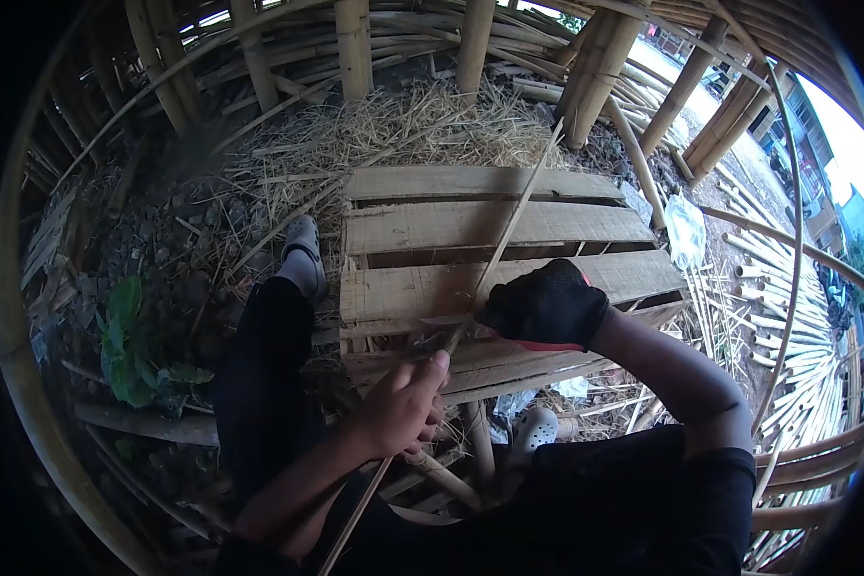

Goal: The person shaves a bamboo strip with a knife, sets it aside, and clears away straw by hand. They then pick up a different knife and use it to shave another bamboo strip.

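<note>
A long, thin bamboo strip (520,204) runs slantwise across the view, from above the slatted wooden bench down past my lap. My left hand (405,408) is bare and closed around its lower part, with the thumb pressed along the strip. Higher up, my right hand (547,304), in a black glove with a red edge, is closed on the same strip over the near slats. Its fingertips are partly hidden, and I cannot make out whether a tool is in them. Below both hands is the wooden bench (394,293), with gaps between its boards.
Straw and shavings (422,125) cover the ground behind the bench. Upright bamboo posts (353,53) stand at the back. Many cut bamboo poles (797,326) lie at right, near a clear plastic bag (684,230). A leafy plant (125,346) grows at left. My shoes flank the bench.
</note>
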Demonstrator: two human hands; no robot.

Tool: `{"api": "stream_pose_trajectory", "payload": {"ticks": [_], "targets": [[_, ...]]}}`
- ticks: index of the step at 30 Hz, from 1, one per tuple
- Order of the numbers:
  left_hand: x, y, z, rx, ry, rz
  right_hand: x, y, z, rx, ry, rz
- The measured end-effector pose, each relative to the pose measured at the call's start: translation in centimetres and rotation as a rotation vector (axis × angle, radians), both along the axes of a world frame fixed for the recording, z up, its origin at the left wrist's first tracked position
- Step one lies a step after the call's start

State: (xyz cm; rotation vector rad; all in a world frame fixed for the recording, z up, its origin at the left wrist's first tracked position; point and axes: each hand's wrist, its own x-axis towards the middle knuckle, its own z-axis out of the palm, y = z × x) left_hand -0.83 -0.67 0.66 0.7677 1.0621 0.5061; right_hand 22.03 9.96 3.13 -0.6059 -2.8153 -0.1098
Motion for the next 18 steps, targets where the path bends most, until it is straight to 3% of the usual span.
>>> {"api": "stream_pose_trajectory", "payload": {"ticks": [2,4,8,10,11,14,16,18], "targets": [[0.0,0.3,0.3,-0.054,-0.041,0.015,-0.1,-0.1,0.3,-0.009,-0.067,-0.036],[0.4,0.2,0.5,-0.106,-0.080,0.023,-1.4,-2.2,1.7,0.008,-0.279,-0.296],[0.4,0.0,0.4,0.008,0.064,0.007,-1.5,-2.4,1.2,-0.017,-0.164,-0.149],[0.5,0.1,0.5,0.019,0.057,-0.001,-0.2,1.0,0.2,0.177,-0.105,-0.098],[0.5,0.2,0.9,-0.013,0.034,0.014,0.2,2.1,0.7,0.018,-0.347,-0.368],[0.4,0.0,0.7,-0.042,-0.027,0.031,0.8,1.9,0.6,0.119,-0.230,-0.361],[0.3,-0.1,0.1,-0.037,-0.057,0.032,-0.4,-0.9,1.0,0.080,-0.218,-0.149],[0.1,-0.3,-0.4,0.194,-0.008,-0.034,-1.9,-3.1,1.3,0.057,-0.104,-0.043]]}}
